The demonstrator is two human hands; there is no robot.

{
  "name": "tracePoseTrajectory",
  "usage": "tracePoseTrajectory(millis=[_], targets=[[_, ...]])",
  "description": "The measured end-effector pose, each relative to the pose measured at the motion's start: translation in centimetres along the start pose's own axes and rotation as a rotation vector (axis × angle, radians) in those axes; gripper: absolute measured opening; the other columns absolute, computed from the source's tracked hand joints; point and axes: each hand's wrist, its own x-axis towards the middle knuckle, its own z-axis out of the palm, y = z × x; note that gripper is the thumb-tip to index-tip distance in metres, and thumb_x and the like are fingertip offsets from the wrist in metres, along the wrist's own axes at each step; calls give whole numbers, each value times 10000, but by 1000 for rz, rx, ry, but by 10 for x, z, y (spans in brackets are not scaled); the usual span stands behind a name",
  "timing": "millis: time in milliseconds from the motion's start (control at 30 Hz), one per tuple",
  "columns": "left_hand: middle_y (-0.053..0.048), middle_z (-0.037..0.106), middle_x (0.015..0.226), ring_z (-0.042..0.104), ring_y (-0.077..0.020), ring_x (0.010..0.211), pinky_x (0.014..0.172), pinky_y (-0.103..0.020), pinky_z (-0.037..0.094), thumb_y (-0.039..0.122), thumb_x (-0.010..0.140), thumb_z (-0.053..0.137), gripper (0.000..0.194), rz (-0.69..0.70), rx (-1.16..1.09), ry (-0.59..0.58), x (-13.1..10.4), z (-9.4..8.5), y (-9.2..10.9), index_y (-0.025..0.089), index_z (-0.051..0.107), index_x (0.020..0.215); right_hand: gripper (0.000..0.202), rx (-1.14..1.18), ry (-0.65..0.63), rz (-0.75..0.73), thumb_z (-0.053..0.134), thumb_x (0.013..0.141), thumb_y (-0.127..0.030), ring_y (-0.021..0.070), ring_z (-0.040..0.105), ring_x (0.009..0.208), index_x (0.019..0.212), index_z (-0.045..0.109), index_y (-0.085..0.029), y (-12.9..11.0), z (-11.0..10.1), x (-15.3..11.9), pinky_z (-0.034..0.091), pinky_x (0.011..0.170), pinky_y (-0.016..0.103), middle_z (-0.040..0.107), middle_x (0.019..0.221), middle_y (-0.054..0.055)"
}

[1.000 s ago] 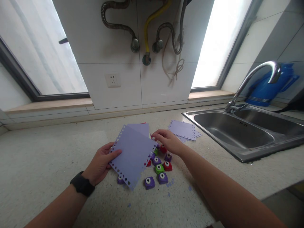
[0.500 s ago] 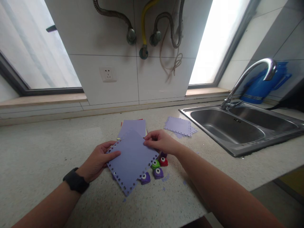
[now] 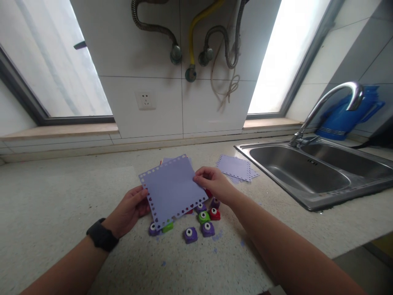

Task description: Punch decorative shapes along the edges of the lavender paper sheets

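A lavender paper sheet (image 3: 173,190) is held up over the counter, with small shapes punched along three of its edges. My left hand (image 3: 130,211) pinches its left edge, and my right hand (image 3: 211,182) grips its right edge between thumb and fingers. Below and right of the sheet lie several small craft punches: a purple one (image 3: 190,234), another purple one (image 3: 208,229), a green one (image 3: 203,217) and a red one (image 3: 214,214). A purple punch (image 3: 153,229) and a green one (image 3: 168,227) sit under the sheet's lower left corner. More paper is partly hidden behind the sheet.
Punched lavender sheets (image 3: 235,166) lie overlapping on the counter (image 3: 76,196) near the sink (image 3: 294,168). A faucet (image 3: 325,98) and a blue jug (image 3: 346,114) stand at the right. Small lavender scraps are scattered near the punches. Hoses hang on the tiled wall.
The held sheet has turned from a diamond position to nearly level, its top edge showing punched holes. More punches show below it. The view has shifted slightly.
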Motion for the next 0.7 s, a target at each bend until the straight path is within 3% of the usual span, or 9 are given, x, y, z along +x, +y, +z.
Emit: tracePoseTrajectory(millis=[67,167,267,433,533,700], targets=[[-46,715,757,610,-129,610,555,-218,493,428,695,892,374,-3,40,-46,0,-1,-1,157,774,925,221,17,35,-39,785,790,-380,112,516,578,823,651,-208,0,1,1,412,542,282,604,694,-17],[-74,726,719,520,-106,526,459,-196,342,446,717,869,358,12,124,-101,1,-3,-3,145,780,889,241,32,66,-68,792,774,-386,124,538,628,835,633,-215,1,1,3,422,581,290,621,737,-14],[-117,757,749,481,-102,516,469,-211,282,439,759,835,347,26,179,-131,1,-3,-3,142,792,933,277,42,71,-61,798,765,-402,127,546,629,846,611,-214,4,2,5,412,576,285,629,725,-17],[-110,765,771,462,-92,508,486,-220,257,417,798,800,378,20,232,-139,1,1,-1,168,786,1082,294,39,60,-57,811,758,-397,118,534,590,824,595,-208,7,4,6,394,567,278,619,678,-31],[-114,773,804,468,-95,505,484,-226,248,425,828,767,368,20,295,-162,1,2,-3,179,779,1100,293,78,36,-69,814,758,-387,137,602,651,877,621,-201,8,7,6,460,654,305,662,728,-13],[-93,779,826,530,-126,538,539,-255,363,436,856,728,338,74,443,-131,-1,10,-2,181,774,1073,293,79,-5,-74,799,781,-379,178,666,738,964,650,-206,9,12,6,516,755,360,704,795,13]])
